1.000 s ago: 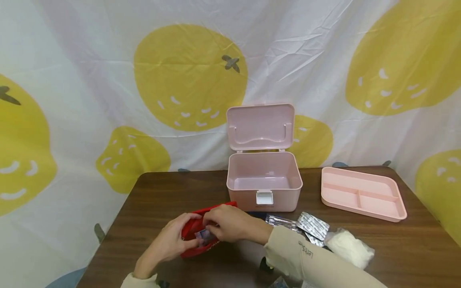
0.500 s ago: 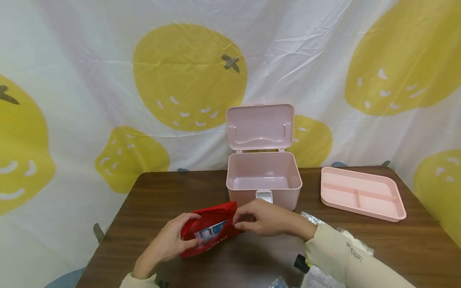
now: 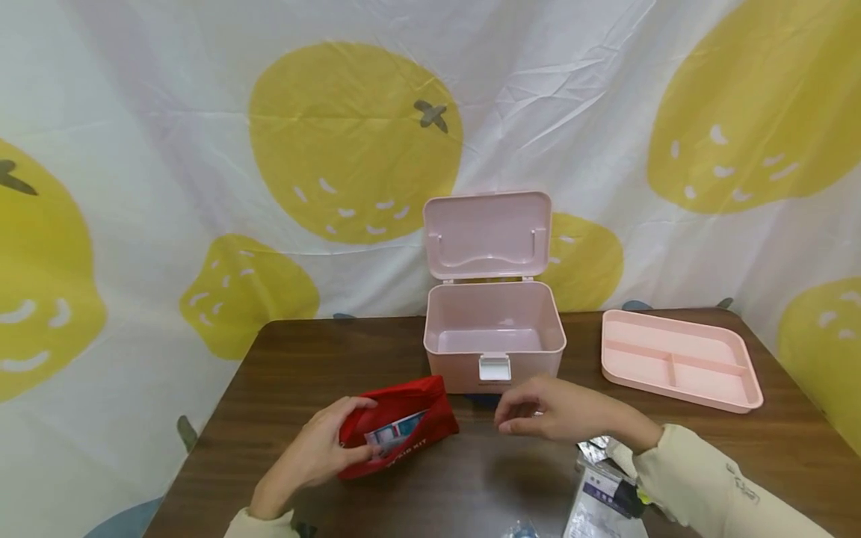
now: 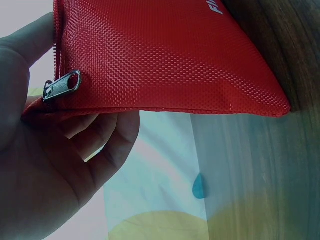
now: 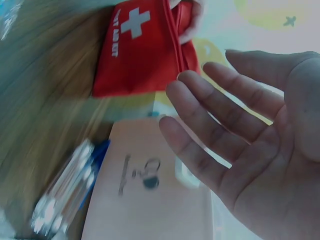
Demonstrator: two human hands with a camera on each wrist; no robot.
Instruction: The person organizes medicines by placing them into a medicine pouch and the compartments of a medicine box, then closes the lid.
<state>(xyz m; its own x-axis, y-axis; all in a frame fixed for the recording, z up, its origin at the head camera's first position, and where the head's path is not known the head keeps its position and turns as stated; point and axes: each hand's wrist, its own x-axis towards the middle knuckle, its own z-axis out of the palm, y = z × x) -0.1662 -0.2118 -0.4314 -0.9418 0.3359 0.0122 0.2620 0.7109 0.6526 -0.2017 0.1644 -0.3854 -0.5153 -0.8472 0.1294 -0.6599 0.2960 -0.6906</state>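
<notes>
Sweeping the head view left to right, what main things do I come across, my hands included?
Left hand, red first aid kit pouch, open pink storage box, right hand, pink divided tray.

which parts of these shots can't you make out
Head view: print on the packet in the red pouch, too small.
Head view: silver foil, partly hidden by the right sleeve.
Head view: clear wrapper, cut off by the bottom edge.
Right wrist view: shiny strips beside the pink box, blurred.
</notes>
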